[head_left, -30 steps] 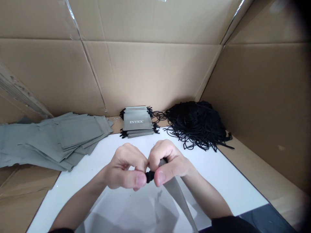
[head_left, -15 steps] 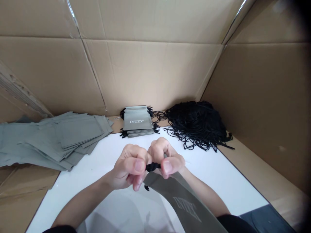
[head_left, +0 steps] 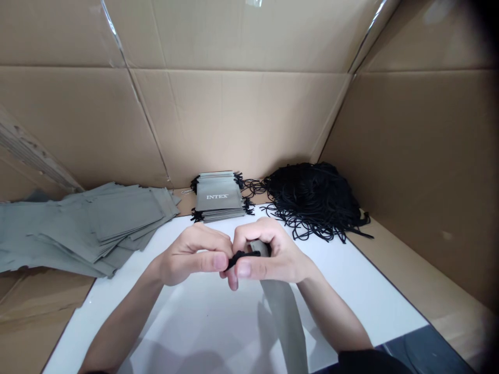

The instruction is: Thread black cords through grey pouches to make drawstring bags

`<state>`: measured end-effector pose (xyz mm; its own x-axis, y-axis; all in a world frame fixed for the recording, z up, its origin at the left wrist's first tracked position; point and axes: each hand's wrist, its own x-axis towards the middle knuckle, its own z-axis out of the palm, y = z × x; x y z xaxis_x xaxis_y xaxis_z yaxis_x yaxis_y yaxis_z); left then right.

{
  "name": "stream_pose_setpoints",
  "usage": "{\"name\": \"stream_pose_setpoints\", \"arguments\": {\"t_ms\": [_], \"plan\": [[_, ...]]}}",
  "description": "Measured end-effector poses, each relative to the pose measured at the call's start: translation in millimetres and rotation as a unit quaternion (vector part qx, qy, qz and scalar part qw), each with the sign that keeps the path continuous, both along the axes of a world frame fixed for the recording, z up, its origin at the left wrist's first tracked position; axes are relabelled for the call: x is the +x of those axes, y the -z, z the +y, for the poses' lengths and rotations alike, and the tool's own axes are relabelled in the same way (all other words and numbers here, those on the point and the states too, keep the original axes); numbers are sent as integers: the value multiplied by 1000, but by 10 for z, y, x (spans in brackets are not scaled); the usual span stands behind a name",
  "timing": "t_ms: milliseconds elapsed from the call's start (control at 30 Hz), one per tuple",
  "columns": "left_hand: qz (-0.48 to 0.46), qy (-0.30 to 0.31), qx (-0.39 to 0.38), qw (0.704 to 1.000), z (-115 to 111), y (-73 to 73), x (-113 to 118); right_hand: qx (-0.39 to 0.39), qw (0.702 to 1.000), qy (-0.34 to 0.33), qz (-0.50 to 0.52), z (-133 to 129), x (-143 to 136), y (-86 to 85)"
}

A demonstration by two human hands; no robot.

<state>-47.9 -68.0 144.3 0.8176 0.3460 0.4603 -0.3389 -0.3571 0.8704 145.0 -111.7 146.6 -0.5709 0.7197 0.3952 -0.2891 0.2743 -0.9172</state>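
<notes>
Between my two hands is a black cord (head_left: pixel 242 255) that looks knotted or bunched. My left hand (head_left: pixel 195 254) pinches its left end between thumb and fingers. My right hand (head_left: pixel 273 252) is closed on the cord's other side and on the top edge of a grey pouch (head_left: pixel 284 317). The pouch hangs down from the right hand toward me, its printed face turned out of sight. Both hands are held above the white table, fingertips almost touching. Part of the cord is hidden behind the fingers.
At the back stands a stack of grey INTEX pouches (head_left: pixel 218 195) with black cord ends. Right of it lies a heap of black cords (head_left: pixel 315 200). Flat grey pouches (head_left: pixel 128 213) spread at the left. Cardboard walls (head_left: pixel 241 119) surround the white table (head_left: pixel 187 332).
The hands have shifted slightly, and the right thumb has moved left along the cord. The pouch has swung, so its INTEX print no longer shows.
</notes>
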Motion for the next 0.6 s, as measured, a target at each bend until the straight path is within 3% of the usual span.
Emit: {"name": "stream_pose_setpoints", "arguments": {"t_ms": [167, 333, 467, 600], "plan": [[25, -45, 107, 993, -21, -39, -16, 49, 997, 30, -44, 4, 59, -10], [-58, -100, 230, 966, -61, -26, 59, 60, 996, 2, -70, 40, 82, 7], [-90, -88, 194, 973, -108, 15, 122, 27, 997, -69, -26, 81, 24, 20], [-99, -17, 77, 992, -174, 56, 163, -24, 990, -140, 12, 97, -29, 49]]}}
